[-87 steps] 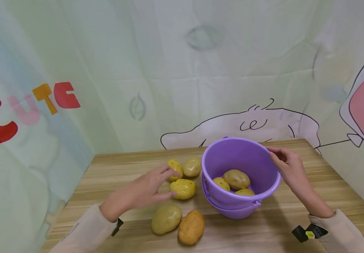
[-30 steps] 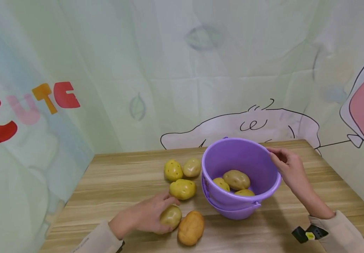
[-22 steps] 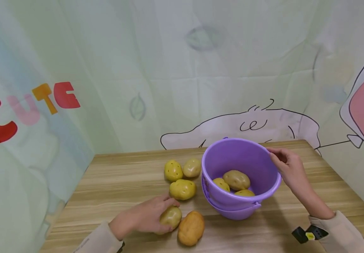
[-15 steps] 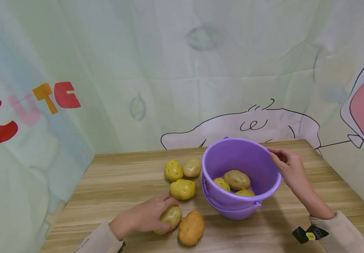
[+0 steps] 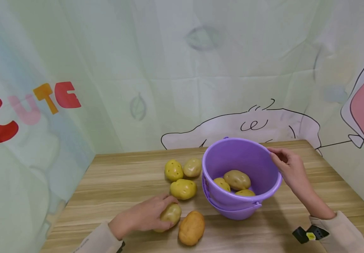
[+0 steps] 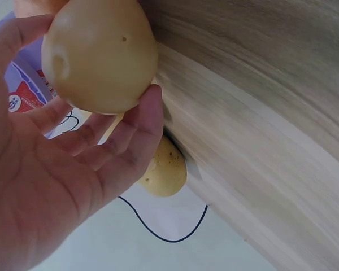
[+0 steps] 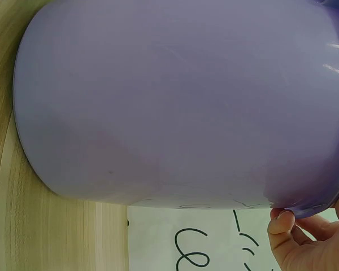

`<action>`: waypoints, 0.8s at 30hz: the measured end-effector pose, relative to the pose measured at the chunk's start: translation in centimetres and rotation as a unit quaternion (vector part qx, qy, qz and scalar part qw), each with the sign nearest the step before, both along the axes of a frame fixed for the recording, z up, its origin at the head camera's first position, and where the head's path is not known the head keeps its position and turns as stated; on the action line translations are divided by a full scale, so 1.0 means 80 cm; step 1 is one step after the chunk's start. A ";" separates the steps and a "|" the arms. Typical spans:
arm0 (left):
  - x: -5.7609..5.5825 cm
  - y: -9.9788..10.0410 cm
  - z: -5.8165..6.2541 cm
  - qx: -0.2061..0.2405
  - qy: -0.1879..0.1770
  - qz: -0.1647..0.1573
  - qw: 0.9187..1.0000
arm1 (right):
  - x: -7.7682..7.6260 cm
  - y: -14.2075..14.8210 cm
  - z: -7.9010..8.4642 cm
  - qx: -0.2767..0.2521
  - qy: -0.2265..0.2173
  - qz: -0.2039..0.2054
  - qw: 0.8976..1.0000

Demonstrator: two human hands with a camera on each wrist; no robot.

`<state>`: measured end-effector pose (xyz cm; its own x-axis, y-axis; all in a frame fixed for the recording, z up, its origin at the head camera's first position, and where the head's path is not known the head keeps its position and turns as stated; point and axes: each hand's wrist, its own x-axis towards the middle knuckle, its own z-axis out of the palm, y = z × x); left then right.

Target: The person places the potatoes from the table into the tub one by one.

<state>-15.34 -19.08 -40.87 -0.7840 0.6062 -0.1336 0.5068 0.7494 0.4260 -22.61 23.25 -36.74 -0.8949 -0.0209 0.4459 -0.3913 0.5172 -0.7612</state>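
My left hand [image 5: 148, 214] grips a pale olive potato [image 5: 172, 214] near the front of the table, thumb on one side and fingertips on the other. In the left wrist view the potato [image 6: 101, 56] sits between the thumb and fingers, close to the tabletop. My right hand [image 5: 290, 168] pinches the rim of a purple bucket [image 5: 237, 213] on its right side. Several potatoes lie inside the bucket, among them a brownish one [image 5: 237, 180]. The right wrist view is mostly filled by the bucket's outer wall [image 7: 175, 107], with fingers [image 7: 282, 223] at its rim.
An orange-brown potato [image 5: 191, 228] lies just right of my left hand. Two yellow potatoes [image 5: 183, 189] and a pale one [image 5: 192, 167] rest left of the bucket. The wooden table [image 5: 118, 175] backs onto a printed curtain [image 5: 121, 70].
My left hand has come down from over the yellow potatoes to the olive potato and taken hold of it. The right hand and bucket have stayed in place.
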 end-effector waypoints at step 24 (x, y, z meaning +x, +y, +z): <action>-0.005 -0.003 0.028 0.012 0.037 0.020 0.999 | 0.001 0.000 0.000 0.002 0.003 0.001 1.000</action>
